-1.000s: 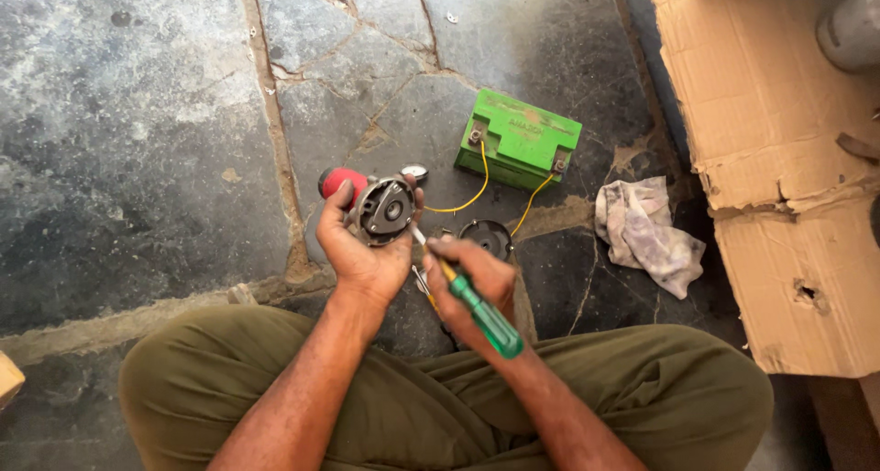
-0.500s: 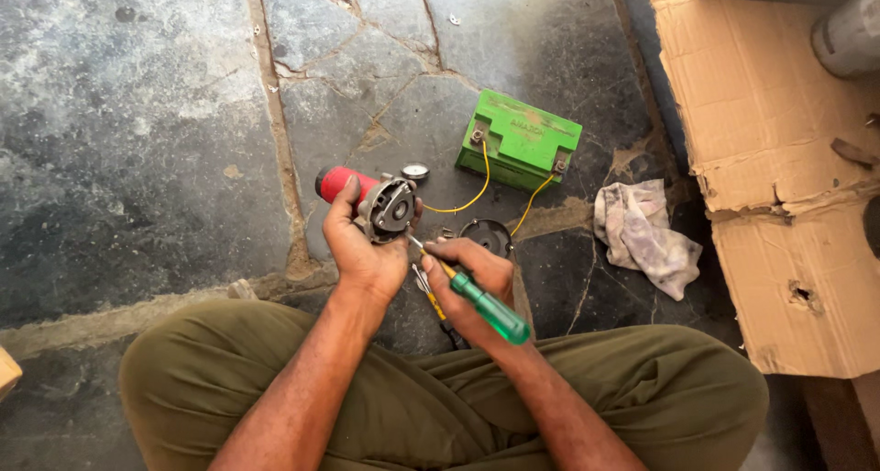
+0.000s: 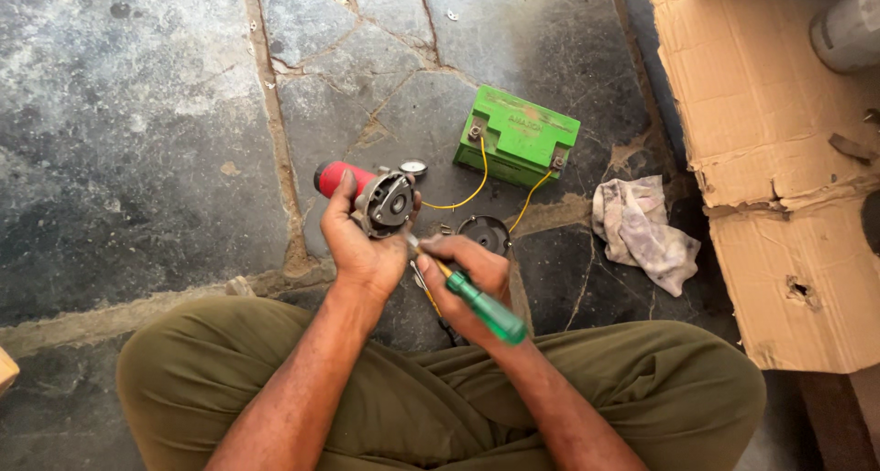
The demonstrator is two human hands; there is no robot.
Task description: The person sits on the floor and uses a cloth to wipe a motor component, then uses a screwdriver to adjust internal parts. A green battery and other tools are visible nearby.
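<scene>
The left hand (image 3: 362,246) grips a small motor (image 3: 371,196), fingers wrapped round its body from below and the thumb laid along its left side. The motor sits above the palm, held over the stone floor (image 3: 137,141) just in front of the knees. It has a red rear casing pointing up and left, and a round grey metal end facing the camera with a dark hub in the middle. The right hand (image 3: 467,279) is closed round a screwdriver (image 3: 472,292) with a green handle; the handle sticks out down and right past the palm, and the metal shaft runs up and left to the motor's lower edge, its tip just beside the left thumb's base. Both forearms reach forward from between the crossed legs, wrists close together. Beyond the hands lies a round black part (image 3: 484,233) on the floor, then a green battery (image 3: 518,141) with two yellow wires (image 3: 472,182) leading from it. A crumpled rag (image 3: 642,233) lies to the right, beside torn cardboard (image 3: 779,178).
</scene>
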